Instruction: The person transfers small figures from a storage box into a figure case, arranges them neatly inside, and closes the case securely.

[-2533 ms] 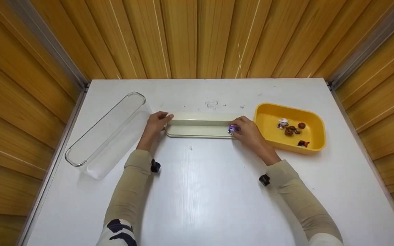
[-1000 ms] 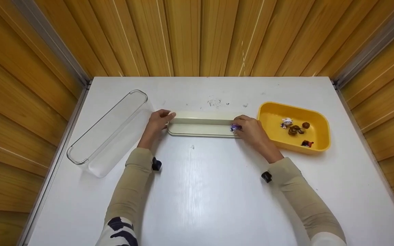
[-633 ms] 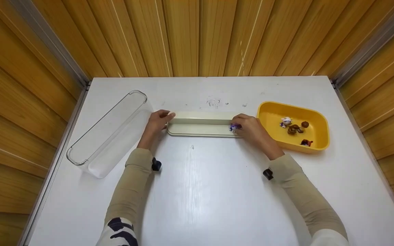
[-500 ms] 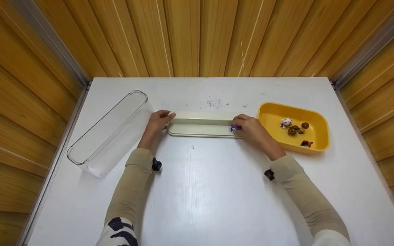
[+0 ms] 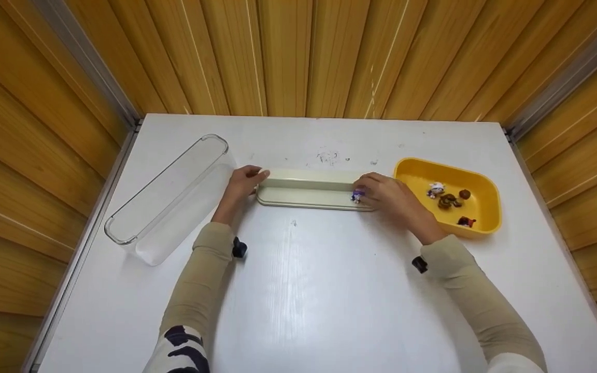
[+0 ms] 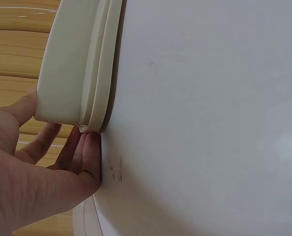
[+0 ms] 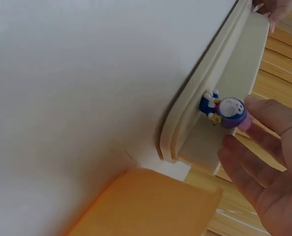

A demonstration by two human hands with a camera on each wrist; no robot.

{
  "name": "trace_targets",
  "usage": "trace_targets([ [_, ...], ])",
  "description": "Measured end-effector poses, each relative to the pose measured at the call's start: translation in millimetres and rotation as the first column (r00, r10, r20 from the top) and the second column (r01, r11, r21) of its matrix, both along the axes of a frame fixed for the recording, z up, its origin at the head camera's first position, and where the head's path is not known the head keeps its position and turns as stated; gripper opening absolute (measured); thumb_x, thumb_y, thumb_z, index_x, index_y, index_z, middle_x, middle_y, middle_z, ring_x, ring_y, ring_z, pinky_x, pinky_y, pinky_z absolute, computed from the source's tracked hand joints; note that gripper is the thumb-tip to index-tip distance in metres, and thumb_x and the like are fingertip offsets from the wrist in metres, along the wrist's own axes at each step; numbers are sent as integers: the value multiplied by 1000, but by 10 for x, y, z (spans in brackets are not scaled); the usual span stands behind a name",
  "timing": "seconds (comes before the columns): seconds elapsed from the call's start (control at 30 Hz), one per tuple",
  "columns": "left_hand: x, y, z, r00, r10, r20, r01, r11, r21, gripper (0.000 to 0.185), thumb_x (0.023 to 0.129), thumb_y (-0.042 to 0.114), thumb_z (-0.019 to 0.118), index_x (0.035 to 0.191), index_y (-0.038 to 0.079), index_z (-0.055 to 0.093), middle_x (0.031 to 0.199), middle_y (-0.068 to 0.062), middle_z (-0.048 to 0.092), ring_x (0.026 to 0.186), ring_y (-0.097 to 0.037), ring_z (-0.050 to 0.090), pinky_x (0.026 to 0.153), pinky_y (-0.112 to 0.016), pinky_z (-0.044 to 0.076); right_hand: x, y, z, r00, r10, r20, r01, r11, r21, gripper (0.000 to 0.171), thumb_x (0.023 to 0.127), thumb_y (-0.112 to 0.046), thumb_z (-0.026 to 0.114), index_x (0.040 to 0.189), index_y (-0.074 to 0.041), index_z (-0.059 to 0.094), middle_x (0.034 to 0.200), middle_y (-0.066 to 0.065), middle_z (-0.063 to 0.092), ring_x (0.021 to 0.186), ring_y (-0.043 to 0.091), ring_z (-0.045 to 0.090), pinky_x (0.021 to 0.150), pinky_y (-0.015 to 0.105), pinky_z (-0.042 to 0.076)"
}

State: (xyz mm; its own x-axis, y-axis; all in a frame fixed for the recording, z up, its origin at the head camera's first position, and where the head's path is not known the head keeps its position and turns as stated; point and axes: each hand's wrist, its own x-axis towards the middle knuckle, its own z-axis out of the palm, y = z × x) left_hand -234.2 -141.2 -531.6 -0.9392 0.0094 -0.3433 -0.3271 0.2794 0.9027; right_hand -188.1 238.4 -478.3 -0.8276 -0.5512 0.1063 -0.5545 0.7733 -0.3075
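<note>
Nearest to me, the white table (image 5: 309, 290) is lying bare between my two sleeves. My right hand (image 5: 389, 197) is reaching to the right end of the cream stand (image 5: 306, 189), and my fingertips (image 7: 256, 105) are pinching a small purple-and-blue figurine (image 7: 223, 110) against the stand's lower step, just left of my fingers. My left hand (image 5: 241, 185) is holding the stand's left end, thumb over the top and fingers (image 6: 84, 152) curled against its end by the base. The stand is lying crosswise in the table's middle. Just right of my right hand, the yellow tub (image 5: 485, 178) is holding a few small figurines (image 5: 446, 199). Left of my left hand, the clear long cover (image 5: 169, 194) is lying at a slant. Beyond the stand, open table is running to the wooden wall (image 5: 298, 57).
</note>
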Motion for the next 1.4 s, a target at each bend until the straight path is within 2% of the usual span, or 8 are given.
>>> trace_targets([
  [0.27,12,6,10,1000,-5,6,4,1000,10,55,100,36,67,142,2,54,138,-17,56,123,-28,55,101,-41,51,-41,434,431,991,-119,65,119,993,-1,38,99,-15,69,134,-5,64,135,18,64,124,40,59,103,55,48],
  [0.43,25,-8,5,1000,6,-9,-5,1000,29,56,99,36,68,141,1,54,138,-17,57,124,-27,55,101,-41,50,-72,897,656,955,-267,126,272,962,-21,38,103,-18,62,139,-7,61,137,20,61,122,44,58,99,60,49],
  [0.57,28,-12,10,1000,6,-23,-6,1000,12,57,99,36,68,141,0,54,138,-18,57,125,-28,55,101,-42,50,-97,1257,728,931,-338,137,348,936,-53,38,105,-23,59,138,-6,59,133,24,62,118,46,60,96,60,51],
  [0.7,26,-11,15,1000,-2,-24,1,1000,-9,57,100,36,67,141,0,54,138,-18,57,124,-28,55,101,-42,51,-132,1538,703,907,-385,171,399,916,-54,39,105,-25,58,137,-3,59,129,27,63,115,47,62,96,58,50],
  [0.87,24,-2,14,1000,-7,-11,6,1000,-22,56,100,37,66,141,1,54,137,-17,57,121,-27,56,99,-40,51,-175,1748,636,867,-418,271,436,900,-9,41,106,-26,58,138,0,58,131,29,62,119,47,59,100,59,48],
  [1.07,29,-9,22,1000,7,-3,-7,1000,-11,55,99,36,67,139,1,55,137,-17,57,121,-27,56,99,-40,51,-259,1825,502,833,-389,394,420,907,6,41,105,-24,58,139,0,59,135,28,59,122,44,57,106,58,44],
  [1.23,18,-13,15,1000,14,10,-14,1000,6,55,99,36,68,139,2,55,138,-17,57,124,-27,55,101,-41,51,-352,1810,360,783,-359,508,403,915,26,49,103,-31,63,142,-3,58,143,26,55,123,42,56,108,58,42],
  [1.4,52,3,9,1000,6,-19,-5,1000,22,55,99,37,68,139,1,56,135,-16,58,122,-27,55,101,-42,50,-446,1817,252,757,-351,551,375,924,74,56,98,-35,71,144,-7,57,145,22,54,117,36,59,105,57,46],
])
